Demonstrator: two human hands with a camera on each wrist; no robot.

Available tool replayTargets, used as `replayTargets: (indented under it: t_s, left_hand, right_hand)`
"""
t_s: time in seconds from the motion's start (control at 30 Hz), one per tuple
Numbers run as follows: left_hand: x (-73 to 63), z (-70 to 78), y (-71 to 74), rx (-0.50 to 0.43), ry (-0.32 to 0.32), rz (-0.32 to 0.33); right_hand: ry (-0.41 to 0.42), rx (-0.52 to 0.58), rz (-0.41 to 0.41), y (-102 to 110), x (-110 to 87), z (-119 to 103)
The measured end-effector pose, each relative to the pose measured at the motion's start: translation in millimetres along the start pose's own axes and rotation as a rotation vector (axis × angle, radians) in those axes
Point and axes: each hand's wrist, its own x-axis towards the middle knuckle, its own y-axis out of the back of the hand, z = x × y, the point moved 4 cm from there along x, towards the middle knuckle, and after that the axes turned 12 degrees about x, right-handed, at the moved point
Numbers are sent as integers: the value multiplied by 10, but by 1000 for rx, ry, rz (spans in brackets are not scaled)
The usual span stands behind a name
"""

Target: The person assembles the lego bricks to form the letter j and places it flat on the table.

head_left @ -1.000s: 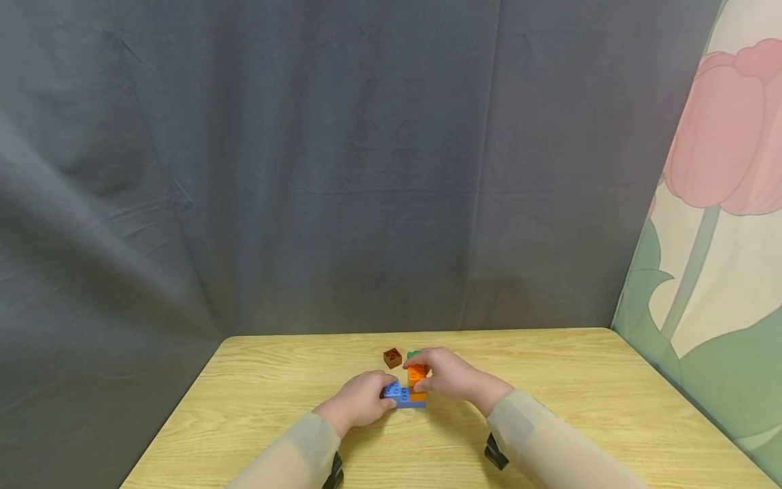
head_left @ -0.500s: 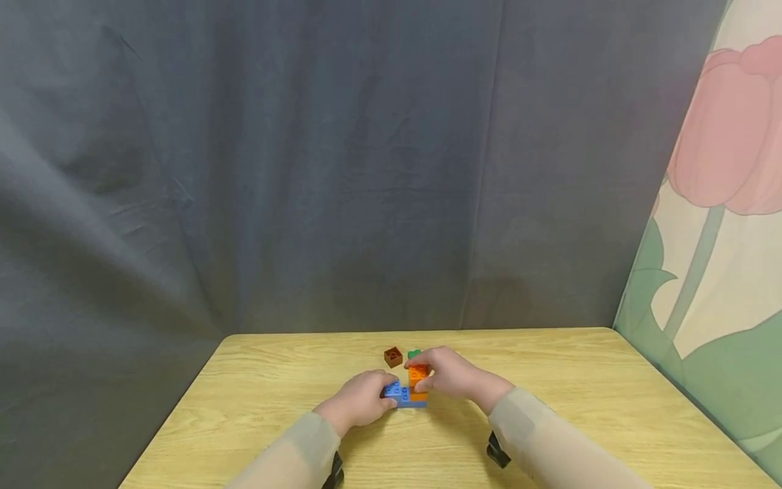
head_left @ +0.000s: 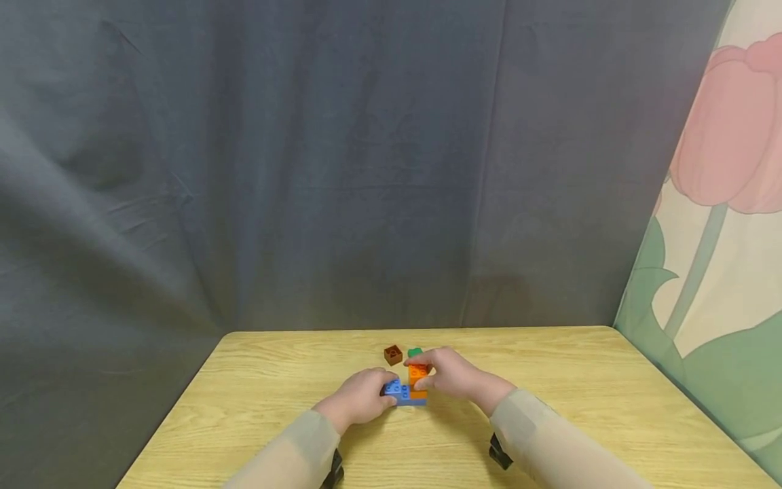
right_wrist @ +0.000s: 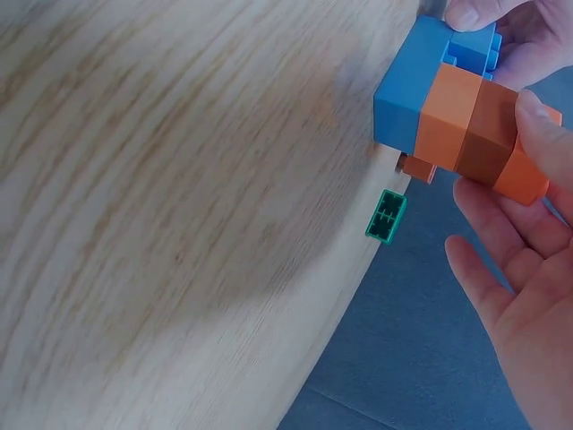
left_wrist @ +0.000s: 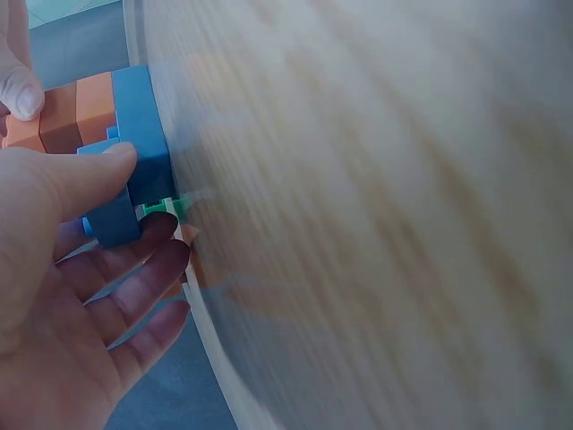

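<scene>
Toy building bricks are joined into a stepped stack on the table. Its base is a long blue brick [right_wrist: 403, 90], with a smaller blue brick [left_wrist: 115, 210] on one end. From the other end rise a lower orange brick [right_wrist: 447, 100], a brown brick [right_wrist: 487, 127] and a top orange brick [right_wrist: 523, 176]. My left hand [head_left: 359, 398] pinches the smaller blue brick, thumb in front and index finger behind. With thumb and fingers, my right hand [head_left: 455, 375] grips the top orange brick, partly covering it in the head view.
Behind the stack, a loose brown brick [head_left: 394, 354] lies with its hollow side up. A green brick [right_wrist: 387, 217], also hollow side up, sits beside it, past my right fingertips. The wooden table [head_left: 275, 360] ends at a dark curtain [head_left: 366, 204]; a tulip-print panel [head_left: 727, 238] borders the right.
</scene>
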Motion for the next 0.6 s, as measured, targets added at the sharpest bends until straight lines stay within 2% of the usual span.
replayTargets:
  t_s: [0.3,0.6]
  left_hand:
    - [17,11,-1,-1,-14,-3]
    - [82,-28,18,53,-55,-27]
  right_hand:
    - [-13,64,22,-8,-19,71]
    - [-19,88,29,-18,-14,84]
